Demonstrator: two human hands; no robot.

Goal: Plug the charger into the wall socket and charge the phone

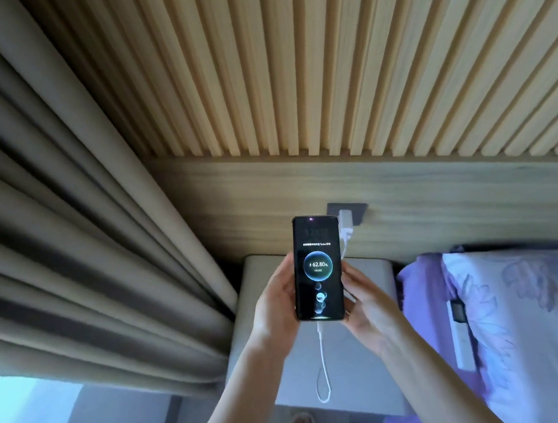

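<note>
Phone sits upright between our two hands, screen toward us, lit with a charging ring that reads 62.80%. We hold it up this way, it seems, to check that power is flowing. White cable runs from the phone's bottom edge, hangs in a loop, and comes up behind the phone toward the charger, which is seated in the dark socket on the wooden wall panel just beside the phone's top right corner. With the plug in and the screen showing charge, we judge both parts of the task done, bar setting the phone down.

Our left hand is curled round the phone's left edge, its fingers behind the body and the thumb along the side. Our right hand cups the right edge, its fingers partly bent and touching the frame low down; part of the cable passes by that palm, and we cannot tell whether it is pinched there. Neither hand is spread wide.

Below lies a pale nightstand, a likely resting place. Curtain hangs to the left, a purple pillow lies to the right.
</note>
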